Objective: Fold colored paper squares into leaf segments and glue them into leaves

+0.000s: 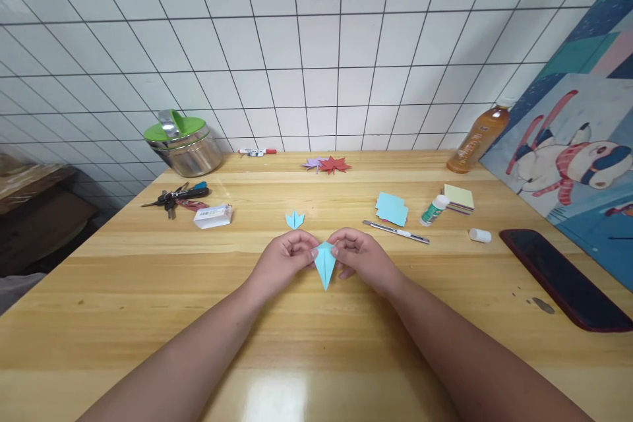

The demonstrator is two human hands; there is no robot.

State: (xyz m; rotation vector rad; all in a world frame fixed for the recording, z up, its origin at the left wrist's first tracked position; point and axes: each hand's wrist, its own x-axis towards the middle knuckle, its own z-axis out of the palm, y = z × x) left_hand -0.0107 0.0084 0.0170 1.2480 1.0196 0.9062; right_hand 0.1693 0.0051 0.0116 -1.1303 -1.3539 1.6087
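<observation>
Right, ctr of the table (99, 303), btwn its L and R edges: L hand (284, 257) and R hand (368, 262) each pinch one side of the blue kite-shaped paper (325, 267) w/ thumb and fingers, sharp tip toward the near edge, mid-crease showing. Can't tell if the tip touches wood. Step looks like pressing or adjusting a fold at the wide end; next move prob. calls for keeping both sides even, light thumb pressure, as thin paper could skew. By the R edge: phone (568, 280). Beyond the hands: cutter (395, 232), small folded blue piece (295, 220), blue sheets (392, 209). Back edge, approx. mid: purple star (312, 163) and red star (335, 165), overlapping; pot (190, 145) at back L corner, bottle (479, 138) near back R.
</observation>
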